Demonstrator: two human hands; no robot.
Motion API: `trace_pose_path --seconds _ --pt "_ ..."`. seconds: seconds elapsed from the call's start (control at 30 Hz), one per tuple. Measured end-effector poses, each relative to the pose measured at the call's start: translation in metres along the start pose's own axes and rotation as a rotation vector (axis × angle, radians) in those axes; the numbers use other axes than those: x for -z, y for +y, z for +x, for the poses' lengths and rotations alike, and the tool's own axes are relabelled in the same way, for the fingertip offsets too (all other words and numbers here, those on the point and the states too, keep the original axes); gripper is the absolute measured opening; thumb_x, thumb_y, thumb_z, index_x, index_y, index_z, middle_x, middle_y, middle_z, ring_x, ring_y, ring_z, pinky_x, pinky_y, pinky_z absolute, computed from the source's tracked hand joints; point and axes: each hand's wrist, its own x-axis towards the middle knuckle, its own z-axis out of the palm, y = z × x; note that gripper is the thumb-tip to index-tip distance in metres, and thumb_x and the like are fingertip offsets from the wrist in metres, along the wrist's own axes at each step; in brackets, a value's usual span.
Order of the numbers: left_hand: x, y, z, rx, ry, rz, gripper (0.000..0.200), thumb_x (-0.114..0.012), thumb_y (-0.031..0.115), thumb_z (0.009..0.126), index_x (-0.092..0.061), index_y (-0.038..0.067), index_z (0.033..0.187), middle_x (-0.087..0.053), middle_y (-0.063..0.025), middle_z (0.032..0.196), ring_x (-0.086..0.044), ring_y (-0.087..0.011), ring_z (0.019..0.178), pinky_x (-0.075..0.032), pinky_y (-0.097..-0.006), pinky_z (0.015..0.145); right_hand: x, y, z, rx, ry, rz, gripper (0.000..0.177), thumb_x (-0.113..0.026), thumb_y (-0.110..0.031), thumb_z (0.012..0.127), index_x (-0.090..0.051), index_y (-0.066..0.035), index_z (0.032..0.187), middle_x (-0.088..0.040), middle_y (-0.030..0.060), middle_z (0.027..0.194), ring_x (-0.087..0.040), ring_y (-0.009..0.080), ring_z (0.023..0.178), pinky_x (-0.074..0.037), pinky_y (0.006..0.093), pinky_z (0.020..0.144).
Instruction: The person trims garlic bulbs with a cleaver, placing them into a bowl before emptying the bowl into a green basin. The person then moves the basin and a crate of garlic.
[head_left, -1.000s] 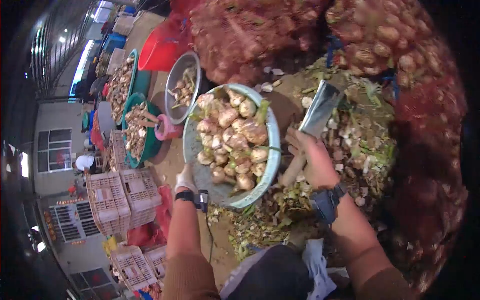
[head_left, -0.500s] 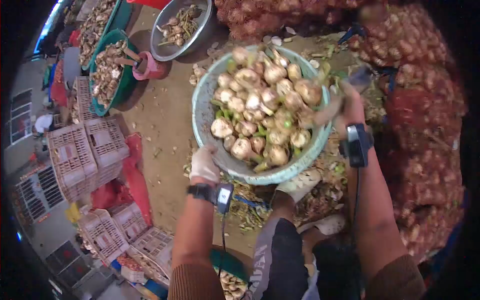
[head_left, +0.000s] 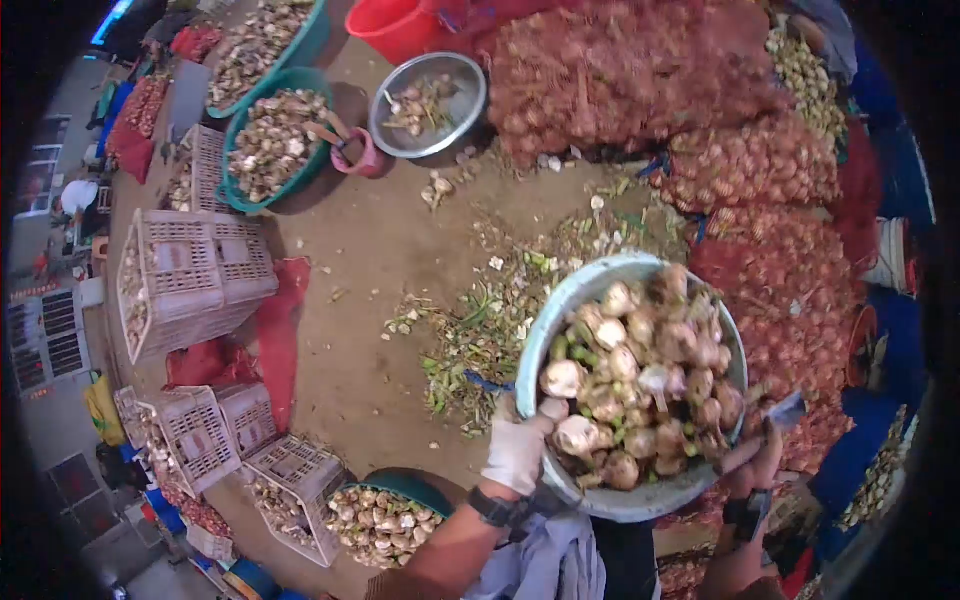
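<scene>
Basin (head_left: 532, 352): held in the air above the floor (head_left: 370, 250), heaped with bulbs (head_left: 640, 390) over rim height. It hangs between the trimmings heap (head_left: 480, 330) and the red mesh sacks (head_left: 770, 160) along the floor's right edge.
Left hand (head_left: 518, 450): gloved, its fingers (head_left: 548, 412) hooked over the near-left rim, touching the outer bulbs.
Right hand (head_left: 752, 468): bare fingers bent against the right rim. A grey blade (head_left: 788, 408) juts up beside them; whether it is pinched in the same grip, I cannot tell.
Spill risk: the top bulbs sit loose, so any tilt would likely roll them onto the floor.
Grip risk: both holds are on the near side, so the far rim could dip under the load.
Blade risk: shared with the rim, it could slip or nick the hand.
Footing risk: the trimmings underfoot look slippery.
</scene>
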Motion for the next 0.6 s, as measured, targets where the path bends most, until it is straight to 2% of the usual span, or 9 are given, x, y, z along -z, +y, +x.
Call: trace_pose_path --seconds 0.1,0.17,0.23,0.3,0.33,0.4,0.43,0.53,0.6 --pt "-0.008 0.013 -0.049 -0.076 -0.062 0.111 0.051 -0.066 0.004 0.078 -0.047 -0.001 0.125 -0.061 -0.0051 0.094 -0.057 -0.0117 0.077 -0.049 -0.0249 0.07 0.002 -0.033 -0.049 0.065 0.257 -0.041 0.024 -0.053 -0.034 0.087 -0.054 -0.012 0.097 -0.06 0.0035 0.092 -0.058 0.0199 0.091 -0.049 0.0374 0.081" --pt "-0.011 0.048 -0.083 -0.008 -0.024 0.179 0.05 -0.068 0.008 0.078 -0.048 -0.001 0.122 -0.06 -0.0032 0.085 -0.054 -0.0096 0.072 -0.046 -0.0241 0.063 -0.018 -0.046 -0.083 0.102 0.107 -0.114 0.025 -0.053 -0.035 0.086 -0.054 -0.012 0.097 -0.058 0.0022 0.089 -0.058 0.0184 0.088 -0.048 0.036 0.078" --pt "0.009 0.037 -0.082 -0.138 -0.015 0.154 0.039 -0.069 0.012 0.077 -0.053 0.0 0.11 -0.06 -0.0032 0.083 -0.054 -0.0098 0.071 -0.046 -0.0241 0.062 -0.049 -0.048 -0.105 0.132 -0.038 -0.2 0.026 -0.054 -0.036 0.086 -0.054 -0.012 0.097 -0.056 0.0009 0.086 -0.057 0.0169 0.085 -0.048 0.0345 0.076" --pt "0.015 0.061 -0.086 -0.178 -0.023 0.159 0.036 -0.069 0.012 0.077 -0.053 0.0 0.107 -0.06 -0.0039 0.084 -0.055 -0.0105 0.072 -0.047 -0.0246 0.063 -0.079 -0.043 -0.117 -0.047 0.132 0.041 0.047 -0.051 -0.041 0.083 -0.05 -0.009 0.117 -0.057 0.0092 0.115 -0.056 0.0279 0.103 -0.045 0.0455 0.089" --pt "0.02 0.081 -0.088 -0.182 -0.046 0.139 0.037 -0.069 0.011 0.077 -0.052 -0.001 0.107 -0.061 -0.0042 0.085 -0.056 -0.0108 0.072 -0.047 -0.0249 0.064 -0.098 -0.038 -0.123 -0.034 0.109 0.053 0.047 -0.051 -0.041 0.083 -0.05 -0.009 0.117 -0.057 0.0092 0.115 -0.056 0.0279 0.103 -0.045 0.0455 0.089" --pt "0.039 0.118 -0.082 -0.207 0.003 0.069 0.039 -0.071 0.008 0.075 -0.052 -0.003 0.107 -0.06 -0.0047 0.087 -0.057 -0.0119 0.073 -0.048 -0.0249 0.066 -0.139 -0.019 -0.131 -0.162 0.065 0.072 0.046 -0.051 -0.038 0.084 -0.051 -0.008 0.118 -0.056 0.0099 0.118 -0.056 0.0291 0.104 -0.043 0.0464 0.092" --pt "0.057 0.137 -0.07 -0.201 0.007 0.101 0.038 -0.07 0.007 0.075 -0.052 -0.002 0.107 -0.06 -0.0047 0.088 -0.057 -0.0118 0.074 -0.048 -0.0248 0.065 -0.154 0.004 -0.122 -0.048 -0.161 0.006 0.042 -0.051 -0.035 0.084 -0.054 -0.007 0.115 -0.058 0.0106 0.114 -0.056 0.0291 0.104 -0.043 0.0445 0.094" --pt "0.105 0.207 -0.03 -0.241 -0.038 0.034 0.036 -0.068 0.004 0.075 -0.053 -0.002 0.107 -0.06 -0.0041 0.089 -0.057 -0.0111 0.075 -0.049 -0.0242 0.065 -0.216 0.064 -0.095 -0.143 -0.153 0.057 0.038 -0.051 -0.034 0.085 -0.056 -0.007 0.111 -0.06 0.0105 0.11 -0.056 0.0282 0.103 -0.043 0.0427 0.094" --pt "0.145 0.268 0.008 -0.261 -0.024 -0.042 0.037 -0.068 0.003 0.074 -0.053 -0.002 0.107 -0.06 -0.0034 0.089 -0.057 -0.0114 0.075 -0.049 -0.0242 0.065 -0.318 0.106 -0.095 -0.155 -0.142 0.107 0.033 -0.051 -0.032 0.085 -0.057 -0.007 0.107 -0.062 0.0088 0.102 -0.057 0.0261 0.098 -0.045 0.04 0.091"
